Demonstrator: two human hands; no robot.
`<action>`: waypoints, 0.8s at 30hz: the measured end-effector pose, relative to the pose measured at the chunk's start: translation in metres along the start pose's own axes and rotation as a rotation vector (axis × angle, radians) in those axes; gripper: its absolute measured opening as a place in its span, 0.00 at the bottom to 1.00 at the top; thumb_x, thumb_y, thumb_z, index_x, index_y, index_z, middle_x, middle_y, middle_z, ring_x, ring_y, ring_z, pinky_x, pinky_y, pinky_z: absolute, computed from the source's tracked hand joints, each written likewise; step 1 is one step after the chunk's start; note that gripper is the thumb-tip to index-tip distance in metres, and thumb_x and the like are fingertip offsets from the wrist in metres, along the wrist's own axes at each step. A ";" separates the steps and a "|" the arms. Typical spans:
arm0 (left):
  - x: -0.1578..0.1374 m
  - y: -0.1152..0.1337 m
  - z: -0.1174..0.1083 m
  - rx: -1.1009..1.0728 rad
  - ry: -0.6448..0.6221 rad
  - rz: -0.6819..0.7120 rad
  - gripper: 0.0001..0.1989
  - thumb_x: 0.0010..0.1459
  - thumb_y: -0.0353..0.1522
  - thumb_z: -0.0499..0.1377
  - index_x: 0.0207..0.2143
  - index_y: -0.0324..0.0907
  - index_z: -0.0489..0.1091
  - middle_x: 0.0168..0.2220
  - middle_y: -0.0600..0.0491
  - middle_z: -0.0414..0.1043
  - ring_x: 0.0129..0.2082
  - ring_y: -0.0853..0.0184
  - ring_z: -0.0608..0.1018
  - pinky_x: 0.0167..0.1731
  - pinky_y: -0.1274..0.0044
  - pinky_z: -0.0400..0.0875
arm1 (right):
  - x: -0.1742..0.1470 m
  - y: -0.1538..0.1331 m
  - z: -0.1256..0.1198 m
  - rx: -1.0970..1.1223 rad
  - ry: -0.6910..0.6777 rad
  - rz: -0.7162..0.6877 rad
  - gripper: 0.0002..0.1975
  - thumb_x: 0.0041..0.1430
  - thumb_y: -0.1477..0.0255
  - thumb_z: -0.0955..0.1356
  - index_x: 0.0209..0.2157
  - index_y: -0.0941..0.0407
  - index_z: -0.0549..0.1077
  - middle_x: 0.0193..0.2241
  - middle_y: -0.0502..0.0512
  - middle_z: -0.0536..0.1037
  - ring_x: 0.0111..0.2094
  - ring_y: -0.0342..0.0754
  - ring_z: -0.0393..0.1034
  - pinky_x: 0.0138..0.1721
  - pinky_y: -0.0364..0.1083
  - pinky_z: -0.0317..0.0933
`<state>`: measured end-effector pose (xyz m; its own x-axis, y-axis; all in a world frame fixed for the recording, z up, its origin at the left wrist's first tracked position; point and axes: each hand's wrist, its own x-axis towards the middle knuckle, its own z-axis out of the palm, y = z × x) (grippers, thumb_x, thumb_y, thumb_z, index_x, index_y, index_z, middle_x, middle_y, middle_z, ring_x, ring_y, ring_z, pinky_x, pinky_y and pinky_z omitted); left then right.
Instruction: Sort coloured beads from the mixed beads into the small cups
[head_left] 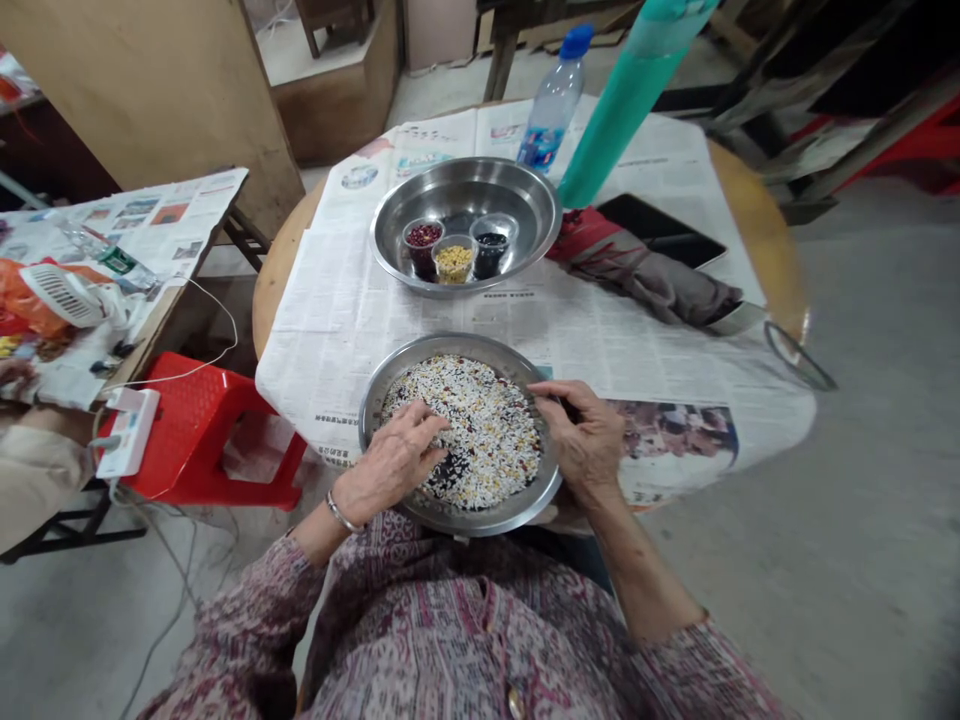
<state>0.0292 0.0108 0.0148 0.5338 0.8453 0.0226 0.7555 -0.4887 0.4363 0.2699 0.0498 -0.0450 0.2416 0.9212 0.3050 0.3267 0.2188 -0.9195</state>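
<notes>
At the near edge of the tabletop [757,235], mixed grains [491,420] in a bowl [480,522] lie beneath our curled left hand [401,448] and beside our bent right hand [589,437], either's grip unclear.

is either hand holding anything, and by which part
No clear hold shows: left hand over the grains, right hand at the right side of the near bowl; whether it grips that or grains cannot be told.

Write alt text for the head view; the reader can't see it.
A person's left hand touches mixed white, black, yellow and red grains in a metal basin, the right hand at its rim. Beyond, on a newspaper-covered table, a second metal basin holds three clear cups of red, yellow and black pieces.
</notes>
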 end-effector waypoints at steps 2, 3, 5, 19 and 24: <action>-0.002 0.006 0.003 -0.051 -0.046 -0.010 0.11 0.67 0.28 0.54 0.52 0.43 0.65 0.47 0.49 0.68 0.50 0.63 0.73 0.54 0.66 0.72 | 0.000 0.000 0.000 -0.002 -0.003 -0.001 0.07 0.55 0.72 0.68 0.31 0.53 0.80 0.30 0.51 0.80 0.34 0.48 0.74 0.39 0.47 0.66; -0.003 0.009 0.005 -0.070 -0.066 -0.007 0.11 0.67 0.27 0.53 0.52 0.42 0.65 0.46 0.50 0.68 0.49 0.64 0.73 0.54 0.68 0.72 | 0.000 0.000 0.000 -0.004 -0.004 -0.001 0.07 0.55 0.72 0.68 0.31 0.53 0.80 0.30 0.51 0.80 0.34 0.48 0.74 0.39 0.47 0.66; -0.003 0.015 0.010 -0.090 -0.105 0.013 0.11 0.68 0.27 0.52 0.52 0.42 0.65 0.45 0.50 0.68 0.47 0.65 0.73 0.51 0.71 0.73 | 0.000 0.000 0.000 -0.007 -0.003 0.002 0.07 0.55 0.72 0.68 0.31 0.53 0.80 0.30 0.51 0.80 0.34 0.48 0.74 0.39 0.47 0.67; 0.011 0.017 0.015 -0.041 -0.083 0.093 0.09 0.69 0.28 0.51 0.49 0.41 0.68 0.44 0.50 0.70 0.47 0.65 0.72 0.54 0.69 0.71 | 0.000 0.000 0.000 -0.004 -0.005 0.006 0.06 0.55 0.72 0.68 0.31 0.53 0.80 0.30 0.51 0.80 0.35 0.48 0.74 0.40 0.47 0.66; 0.008 0.016 0.022 -0.068 -0.071 0.060 0.10 0.69 0.28 0.52 0.50 0.41 0.68 0.43 0.51 0.70 0.46 0.65 0.73 0.50 0.70 0.73 | 0.000 0.000 0.000 -0.014 -0.008 0.000 0.07 0.56 0.72 0.68 0.31 0.53 0.80 0.31 0.51 0.80 0.35 0.48 0.74 0.40 0.47 0.66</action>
<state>0.0538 0.0046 0.0027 0.6048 0.7963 -0.0120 0.6950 -0.5204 0.4961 0.2704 0.0502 -0.0450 0.2343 0.9236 0.3034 0.3395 0.2147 -0.9158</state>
